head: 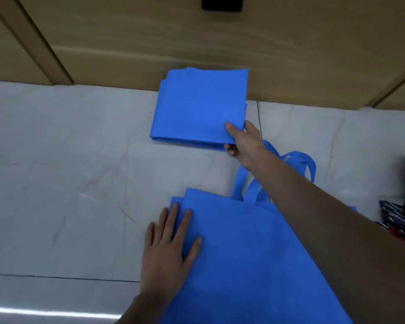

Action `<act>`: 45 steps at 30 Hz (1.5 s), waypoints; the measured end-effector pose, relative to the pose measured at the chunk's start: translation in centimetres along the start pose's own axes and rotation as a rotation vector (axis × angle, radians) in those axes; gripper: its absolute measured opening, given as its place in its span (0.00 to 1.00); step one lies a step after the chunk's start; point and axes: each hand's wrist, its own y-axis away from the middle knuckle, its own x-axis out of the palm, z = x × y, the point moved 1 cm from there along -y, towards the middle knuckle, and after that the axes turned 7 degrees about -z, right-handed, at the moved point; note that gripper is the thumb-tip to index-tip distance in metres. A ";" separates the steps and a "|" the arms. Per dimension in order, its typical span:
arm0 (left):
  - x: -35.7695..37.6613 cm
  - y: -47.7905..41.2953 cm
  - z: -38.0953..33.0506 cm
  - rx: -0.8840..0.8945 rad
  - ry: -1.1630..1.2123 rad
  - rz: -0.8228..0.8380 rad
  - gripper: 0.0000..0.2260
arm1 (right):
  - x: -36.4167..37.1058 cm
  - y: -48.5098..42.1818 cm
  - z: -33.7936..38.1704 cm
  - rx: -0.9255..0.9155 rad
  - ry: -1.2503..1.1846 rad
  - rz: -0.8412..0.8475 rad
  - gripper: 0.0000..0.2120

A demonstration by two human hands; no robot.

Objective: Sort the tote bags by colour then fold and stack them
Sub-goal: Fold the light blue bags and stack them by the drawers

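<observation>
Unfolded bag (pixel 255 265) is lying flat on the tiled floor (pixel 56 183), nearest, with its handles (pixel 299 160) pointing away. Folded bag (pixel 197 106) is sitting beyond it, up by the wooden cabinet (pixel 126 43). The fabric is looking thin, light and limp, and is probably sliding easily on tile, so corners and folded edges are looking like the best holds. Right hand (pixel 243 141) is pinching the folded bag's near corner, thumb on top. Left hand (pixel 166 251) is pressing flat on the unfolded bag's left edge, fingers spread.

Flat blue tote (pixel 243 265): btm cut by frame edge; one side + part of handles (pixel 299 160) behind rt forearm (pixel 325 218). Rt hand (pixel 243 141): fingers mostly under folded blue stack (pixel 197 106), bag count unclear. Black obj (pixel 222 4) cut at top, patterned item (pixel 398 220) cut at frame edge, both unidentifiable.
</observation>
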 end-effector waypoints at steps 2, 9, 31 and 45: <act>0.0 -0.1 -0.1 0.017 -0.038 -0.011 0.27 | 0.3 -1.0 0.1 0.031 -0.049 0.008 0.10; -0.1 0.0 -0.1 0.005 -0.056 -0.002 0.26 | -1.7 -1.5 -1.1 -0.150 -0.067 0.118 0.23; -2.9 4.5 -1.4 0.141 0.018 0.113 0.25 | -13.7 18.1 -14.1 -0.756 0.847 -0.013 0.15; -5.1 15.9 -3.9 0.507 -0.297 0.712 0.45 | -16.5 33.5 -21.7 -0.681 1.512 0.262 0.34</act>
